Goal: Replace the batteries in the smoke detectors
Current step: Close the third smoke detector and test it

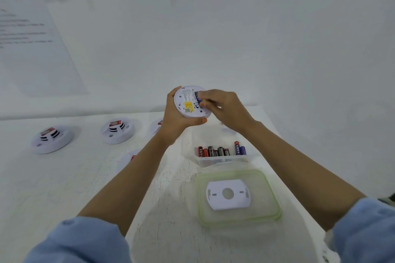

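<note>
holding a smoke detector [188,103] back-side up above the table [64,177], the left hand [176,119] grips its rim; the right hand [226,109] pinches a blue battery [199,100] at its compartment. clear tub [213,161]: loose batteries [220,151]. lid [201,203]: white mounting plate [228,203].

The single view sits on the person's head and looks forward and down along both outstretched forearms onto the white table [64,188]. It faces a plain white wall [256,49] that fills the upper half. The wide lens bows the table's edges. At mid-frame the left hand [177,121] grips a round white plastic smoke detector [188,111], and the right hand [226,109] has its fingers [211,94] pinching a purple cylindrical battery [199,100]. The light-blue sleeves [85,241] crowd the bottom corners, nearest the lens.
</note>
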Motion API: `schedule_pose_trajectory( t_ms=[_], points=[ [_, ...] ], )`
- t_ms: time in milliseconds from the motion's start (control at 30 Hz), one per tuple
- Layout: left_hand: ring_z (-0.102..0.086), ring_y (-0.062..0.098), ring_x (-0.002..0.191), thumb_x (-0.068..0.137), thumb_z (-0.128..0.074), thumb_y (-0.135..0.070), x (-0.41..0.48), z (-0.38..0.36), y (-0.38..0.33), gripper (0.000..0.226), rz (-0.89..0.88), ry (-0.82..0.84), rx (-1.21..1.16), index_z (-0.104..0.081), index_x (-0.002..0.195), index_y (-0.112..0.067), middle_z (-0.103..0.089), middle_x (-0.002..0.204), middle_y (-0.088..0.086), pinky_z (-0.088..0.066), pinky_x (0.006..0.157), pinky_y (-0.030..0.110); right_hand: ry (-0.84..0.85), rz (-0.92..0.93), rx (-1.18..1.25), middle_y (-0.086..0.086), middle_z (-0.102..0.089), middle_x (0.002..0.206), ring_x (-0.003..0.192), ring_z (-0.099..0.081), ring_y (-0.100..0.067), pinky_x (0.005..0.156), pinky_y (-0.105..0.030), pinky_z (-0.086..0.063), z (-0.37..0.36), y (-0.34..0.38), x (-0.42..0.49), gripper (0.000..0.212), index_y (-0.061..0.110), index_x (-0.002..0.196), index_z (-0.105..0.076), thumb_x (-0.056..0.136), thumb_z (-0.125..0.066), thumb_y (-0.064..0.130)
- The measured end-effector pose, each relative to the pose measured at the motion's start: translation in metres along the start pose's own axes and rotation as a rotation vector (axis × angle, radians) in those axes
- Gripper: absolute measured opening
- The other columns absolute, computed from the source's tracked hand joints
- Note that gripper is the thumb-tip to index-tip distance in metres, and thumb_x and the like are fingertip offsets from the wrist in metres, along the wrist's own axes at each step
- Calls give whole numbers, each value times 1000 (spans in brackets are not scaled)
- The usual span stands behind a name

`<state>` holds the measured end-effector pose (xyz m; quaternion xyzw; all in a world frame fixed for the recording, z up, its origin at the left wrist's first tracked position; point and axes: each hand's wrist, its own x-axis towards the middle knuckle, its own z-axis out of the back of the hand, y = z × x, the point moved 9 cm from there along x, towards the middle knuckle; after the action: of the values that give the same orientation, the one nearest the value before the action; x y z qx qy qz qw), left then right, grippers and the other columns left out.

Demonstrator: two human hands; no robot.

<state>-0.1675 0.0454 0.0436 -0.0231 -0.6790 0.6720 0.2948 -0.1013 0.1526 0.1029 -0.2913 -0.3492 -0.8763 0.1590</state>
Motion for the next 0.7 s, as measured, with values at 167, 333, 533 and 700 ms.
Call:
schedule_pose_trajectory(
  t_ms=[167, 333, 533, 700],
  points=[
    [-56, 1, 105, 43, -84, -5, -3, -4, -1, 107, 5, 69, 12, -27, 133, -10, -49, 119, -5, -52, 81, 20, 148, 19, -28, -17, -63, 119, 111, -60, -25, 96, -23, -45, -4, -2, -5, 27, -1, 111, -65, 85, -61, 1],
    [-56, -4, 105, 42, -84, -5, -7, -13, -6, 104, 3, 121, -2, -29, 131, -13, -49, 119, -7, -51, 79, 19, 252, -189, 28, -5, -45, 132, 119, -40, -10, 95, -20, -33, 11, -15, 9, 44, 16, 115, -60, 74, -76, 15],
    [-51, 7, 114, 39, -83, -19, -5, -17, -16, 105, -4, 127, -6, -31, 130, -19, -47, 124, -5, -53, 88, 29, 320, -355, 397, -8, -47, 116, 94, -58, -19, 63, -16, -53, 7, -21, 8, 56, 18, 117, -44, 73, -74, 1],
    [-48, 14, 119, 42, -86, -19, -6, -18, -9, 107, 12, 163, 83, -30, 133, -19, -43, 131, 3, -53, 89, 34, 390, -422, 411, -7, -48, 115, 95, -60, -18, 68, -19, -55, -7, -38, 2, 67, 29, 126, -36, 75, -73, 5]
  ],
)
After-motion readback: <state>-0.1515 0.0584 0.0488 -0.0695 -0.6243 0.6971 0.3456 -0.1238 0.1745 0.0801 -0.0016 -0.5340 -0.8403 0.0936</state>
